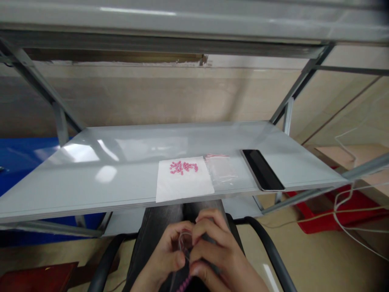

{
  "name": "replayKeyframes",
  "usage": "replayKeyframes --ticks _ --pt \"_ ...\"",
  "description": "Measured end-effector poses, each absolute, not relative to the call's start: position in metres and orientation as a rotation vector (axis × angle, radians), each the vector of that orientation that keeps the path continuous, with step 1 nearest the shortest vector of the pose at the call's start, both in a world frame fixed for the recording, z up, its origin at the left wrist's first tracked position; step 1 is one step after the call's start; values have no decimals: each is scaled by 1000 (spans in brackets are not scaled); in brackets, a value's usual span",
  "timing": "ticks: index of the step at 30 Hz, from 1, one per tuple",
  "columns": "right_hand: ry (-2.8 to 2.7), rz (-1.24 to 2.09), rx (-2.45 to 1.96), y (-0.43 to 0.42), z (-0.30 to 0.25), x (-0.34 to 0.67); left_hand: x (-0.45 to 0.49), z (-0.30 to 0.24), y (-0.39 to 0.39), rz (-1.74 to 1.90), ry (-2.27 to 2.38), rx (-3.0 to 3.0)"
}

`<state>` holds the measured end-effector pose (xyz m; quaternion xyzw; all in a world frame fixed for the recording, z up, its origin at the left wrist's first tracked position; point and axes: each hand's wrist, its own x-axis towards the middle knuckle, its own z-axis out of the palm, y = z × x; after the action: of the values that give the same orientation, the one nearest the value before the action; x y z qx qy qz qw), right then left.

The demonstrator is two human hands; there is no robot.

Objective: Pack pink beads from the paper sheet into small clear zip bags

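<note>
A strand of round pink beads [184, 284] on thin cord hung at bottom centre, pinched between the left hand [165, 253] and right hand [219, 253]. Above, about thirty loose pink beads [183, 167] lay on a white paper sheet [182, 187] on the glossy grey desk [75, 184].

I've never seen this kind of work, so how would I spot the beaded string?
Below the grey shelf, find the left hand and right hand together. The pink beaded string hangs from between them, threaded in a line, unlike the loose pink beads on the paper.
</note>
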<state>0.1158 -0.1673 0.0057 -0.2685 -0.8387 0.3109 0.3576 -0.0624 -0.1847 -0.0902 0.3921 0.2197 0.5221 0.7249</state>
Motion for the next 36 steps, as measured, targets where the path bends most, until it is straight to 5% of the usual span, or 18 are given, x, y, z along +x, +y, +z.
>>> replayKeyframes --ticks 7,17,26,36 --pt "-2129 662 -632 -164 -6 120 -65 -76 -182 1160 471 919" --pt "-2197 418 -937 -141 -26 100 -155 8 -133 1199 1264 2004" --pt "-2356 296 -1109 -130 -32 59 -174 30 -42 518 1681 2569" --pt "-2406 388 -1128 -134 -32 55 -176 28 1 234 1578 2723"
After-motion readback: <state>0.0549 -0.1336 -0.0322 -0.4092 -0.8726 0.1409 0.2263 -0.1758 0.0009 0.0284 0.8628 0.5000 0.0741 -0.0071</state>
